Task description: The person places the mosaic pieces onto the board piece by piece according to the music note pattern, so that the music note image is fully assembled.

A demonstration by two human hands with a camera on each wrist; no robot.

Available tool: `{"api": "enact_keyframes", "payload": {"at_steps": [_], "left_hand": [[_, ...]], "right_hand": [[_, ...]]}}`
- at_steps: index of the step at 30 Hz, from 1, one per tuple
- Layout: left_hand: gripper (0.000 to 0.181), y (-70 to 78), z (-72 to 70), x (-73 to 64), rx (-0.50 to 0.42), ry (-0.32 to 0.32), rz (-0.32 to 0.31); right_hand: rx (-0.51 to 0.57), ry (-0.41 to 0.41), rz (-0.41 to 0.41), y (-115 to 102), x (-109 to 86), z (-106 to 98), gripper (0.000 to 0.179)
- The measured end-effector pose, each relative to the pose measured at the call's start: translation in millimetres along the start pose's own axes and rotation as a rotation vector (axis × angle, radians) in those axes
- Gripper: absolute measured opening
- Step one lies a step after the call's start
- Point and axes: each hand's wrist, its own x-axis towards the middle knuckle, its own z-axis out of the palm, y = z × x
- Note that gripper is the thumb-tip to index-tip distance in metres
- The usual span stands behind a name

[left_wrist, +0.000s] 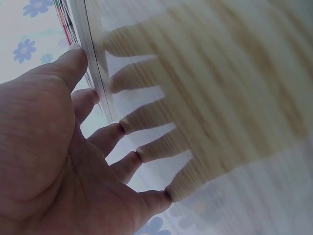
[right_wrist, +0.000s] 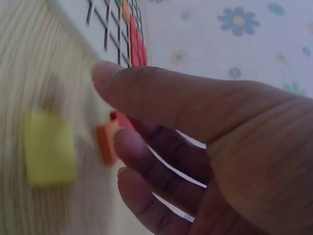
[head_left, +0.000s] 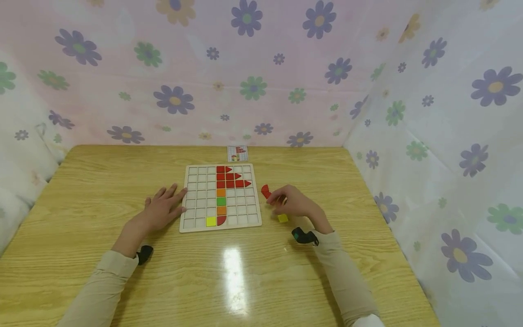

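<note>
A wooden grid board (head_left: 204, 195) lies mid-table. It bears rows of red squares (head_left: 221, 176) with pointed end pieces, an orange-green-orange column (head_left: 221, 201), a yellow square (head_left: 210, 221) and a red rounded piece (head_left: 221, 220). Spread out, my left hand (head_left: 159, 212) touches the board's left edge; its other fingertips rest on the table. To the right of the board, my right hand (head_left: 295, 202) hovers with loosely bent fingers, thumb apart, over loose red pieces (head_left: 265, 191). An orange piece (right_wrist: 106, 143) shows by its fingertips in the right wrist view. A yellow piece (head_left: 283, 218) lies just below that hand.
A small printed pattern card (head_left: 238, 153) lies behind the board. Flowered cloth (head_left: 253, 86) hangs along the table's back and right side. A black device (head_left: 304, 236) is strapped at the right wrist, another (head_left: 145, 255) at the left.
</note>
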Motion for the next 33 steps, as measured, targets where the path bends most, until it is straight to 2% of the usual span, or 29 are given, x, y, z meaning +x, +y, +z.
{"api": "enact_keyframes", "payload": {"at_steps": [3,5,10,14,19,26,33], "left_hand": [[0.064,2.3,-1.5,-0.5,-0.002,-0.001,-0.002],[0.064,3.0,-2.1,-1.1,-0.01,-0.002,-0.004],[0.064,3.1,-2.8,-1.0,-0.025,-0.002,-0.004],[0.064,2.3,-1.5,-0.8,-0.025,-0.004,-0.005],[0.064,1.8,-0.8,-1.3,-0.02,0.005,-0.001],[0.064,2.1,-0.4,-1.5,-0.022,0.009,0.005],[0.065,1.4,0.7,-1.2,-0.025,0.006,0.001]], "right_hand": [[-0.006,-0.007,0.069,9,-9.0,-4,0.026],[-0.009,-0.027,0.086,13,-14.1,-6,0.027],[0.001,-0.089,0.069,19,-21.1,-10,0.027],[0.009,-0.088,0.082,19,-20.5,-10,0.019],[-0.034,-0.091,0.09,14,-16.3,-9,0.013],[-0.074,-0.102,0.069,2,-11.3,-4,0.011],[-0.007,-0.015,-0.04,-1,-3.6,15,0.006]]}}
